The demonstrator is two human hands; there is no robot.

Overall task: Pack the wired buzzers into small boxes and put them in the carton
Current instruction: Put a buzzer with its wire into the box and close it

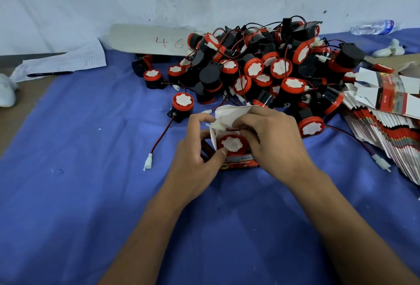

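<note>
Blue cloth covers the bench beneath both hands. A small box is gripped by the left hand, its thumb resting on the buzzer seated face-up inside. The white flap is pinched by the right hand, directly above the opening, ready for folding down. Beyond the hands lies the buzzer pile.

Only thing I can read is "46" handwritten in red on the card at the back wall; print on my box & flat boxes too blurry.
</note>
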